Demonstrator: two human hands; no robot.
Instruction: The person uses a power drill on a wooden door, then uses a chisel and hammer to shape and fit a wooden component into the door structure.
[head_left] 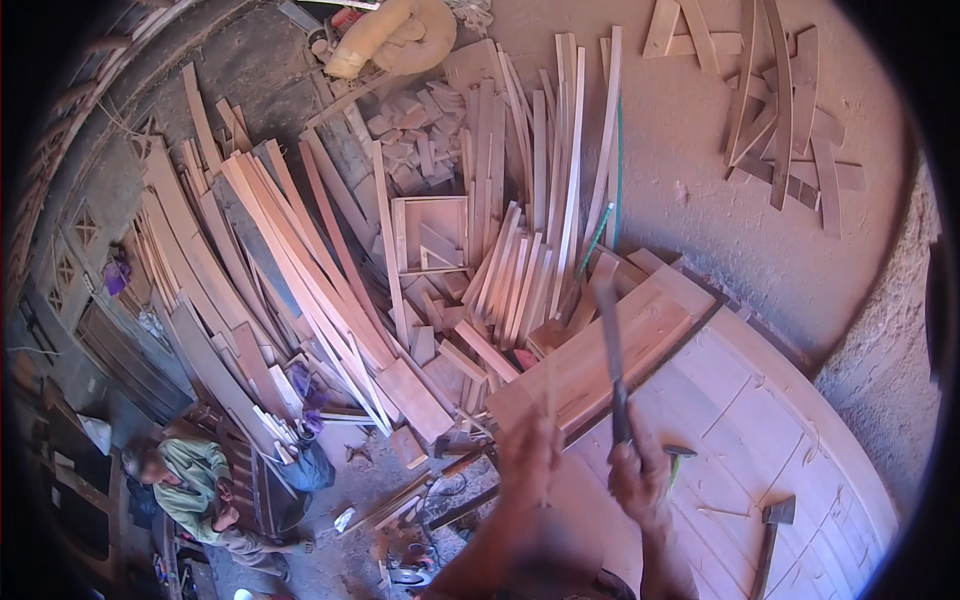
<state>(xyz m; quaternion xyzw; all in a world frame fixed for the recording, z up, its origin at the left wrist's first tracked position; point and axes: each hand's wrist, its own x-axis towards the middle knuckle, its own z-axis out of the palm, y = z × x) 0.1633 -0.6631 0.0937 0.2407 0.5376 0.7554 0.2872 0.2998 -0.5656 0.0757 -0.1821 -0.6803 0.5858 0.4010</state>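
Observation:
My right hand [640, 478] is closed round the dark handle of a long, narrow tool with a grey blade [610, 335], which points away from me; its exact kind is unclear. To its left, my left hand [528, 455] is raised and smeared by motion, its fingers seemingly closed on a thin pale stick [550, 385]. Beyond both hands a long wooden board [600, 350] with a dark groove lies across the far end of the plank-topped wooden surface [720, 430]. A hammer [778, 512] rests on that surface at the right, and a tool with a yellow-green edge [682, 452] lies beside my right hand.
Long timber strips [300, 260] and offcuts [420, 135] crowd the floor ahead and left. A person [195, 490] sits at the lower left. Curved wooden pieces [790, 130] lie at the far right, near a rough wall [890, 290]. A power tool [410, 570] sits low beside me.

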